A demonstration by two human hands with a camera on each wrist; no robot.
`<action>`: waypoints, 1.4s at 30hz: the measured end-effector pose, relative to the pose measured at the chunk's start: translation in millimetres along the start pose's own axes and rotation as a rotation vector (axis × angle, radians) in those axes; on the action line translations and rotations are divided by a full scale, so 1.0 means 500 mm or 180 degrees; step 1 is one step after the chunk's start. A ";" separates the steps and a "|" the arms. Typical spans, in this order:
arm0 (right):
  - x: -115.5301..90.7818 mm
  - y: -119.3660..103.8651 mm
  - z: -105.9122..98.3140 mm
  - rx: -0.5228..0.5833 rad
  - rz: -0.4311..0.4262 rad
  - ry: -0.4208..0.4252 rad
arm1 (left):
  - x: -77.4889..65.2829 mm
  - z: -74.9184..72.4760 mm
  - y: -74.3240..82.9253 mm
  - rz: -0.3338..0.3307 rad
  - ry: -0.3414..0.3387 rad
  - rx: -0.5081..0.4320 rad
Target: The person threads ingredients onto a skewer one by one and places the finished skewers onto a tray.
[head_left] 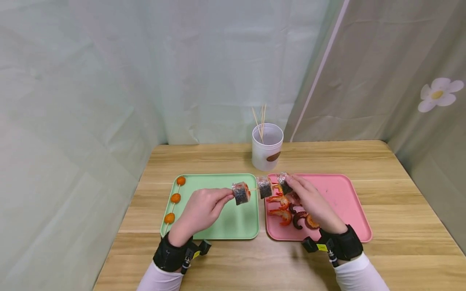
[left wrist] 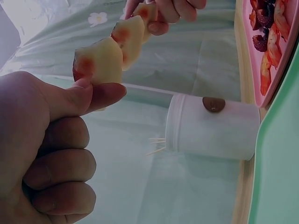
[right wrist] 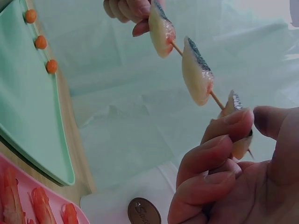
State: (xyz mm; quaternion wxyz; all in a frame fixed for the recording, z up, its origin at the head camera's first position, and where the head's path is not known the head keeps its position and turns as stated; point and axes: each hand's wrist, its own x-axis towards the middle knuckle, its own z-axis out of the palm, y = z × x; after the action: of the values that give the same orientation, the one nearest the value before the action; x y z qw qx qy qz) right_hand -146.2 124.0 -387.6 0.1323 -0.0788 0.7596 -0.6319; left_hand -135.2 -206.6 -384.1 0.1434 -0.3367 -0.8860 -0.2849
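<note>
Three chunks of silver-skinned fish (head_left: 264, 187) are threaded on a thin wooden skewer (right wrist: 216, 99), held above the two trays. At its left end, my left hand (head_left: 202, 208) pinches the fish skewer between thumb and index finger, right at the leftmost chunk (head_left: 241, 193); the other fingers are curled in. My right hand (head_left: 313, 202) grips the rightmost chunk (head_left: 283, 182) between thumb and fingers. Just beyond that chunk, the skewer's tip (right wrist: 251, 153) pokes out in the right wrist view. Gaps of bare stick show between the chunks.
Below left lies a green tray (head_left: 233, 226) with a skewer of orange balls (head_left: 175, 198) along its left side. A pink tray (head_left: 346, 206) on the right holds shrimp (head_left: 284, 217) and dark curled pieces (head_left: 298, 221). Behind stands a white cup (head_left: 262, 155) with several sticks (head_left: 263, 117).
</note>
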 end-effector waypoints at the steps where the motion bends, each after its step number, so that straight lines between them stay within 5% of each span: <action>1: 0.000 0.000 -0.002 -0.0033 -0.0006 0.0006 | 0.000 0.000 0.000 -0.0003 0.0004 0.0015; 12: 0.007 0.008 -0.017 -0.0258 -0.0033 0.0071 | -0.017 -0.006 -0.012 -0.0099 0.0209 0.0256; 21: 0.004 0.013 -0.019 -0.0348 0.0017 -0.0010 | -0.097 -0.021 -0.048 -0.0511 0.0300 0.0783; 33: 0.001 0.003 -0.016 -0.0515 0.0106 -0.0181 | -0.201 -0.014 -0.066 -0.1770 0.0198 0.0823; 42: -0.001 0.008 -0.006 -0.0607 0.0077 -0.0573 | -0.223 -0.013 -0.072 -0.2409 -0.0180 0.0891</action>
State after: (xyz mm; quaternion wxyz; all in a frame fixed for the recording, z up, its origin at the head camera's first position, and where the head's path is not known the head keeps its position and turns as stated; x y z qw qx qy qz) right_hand -146.4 127.8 -391.1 0.1994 -0.1382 0.8022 -0.5456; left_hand -77.6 -289.8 -443.3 0.0485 0.0283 -0.9812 -0.1848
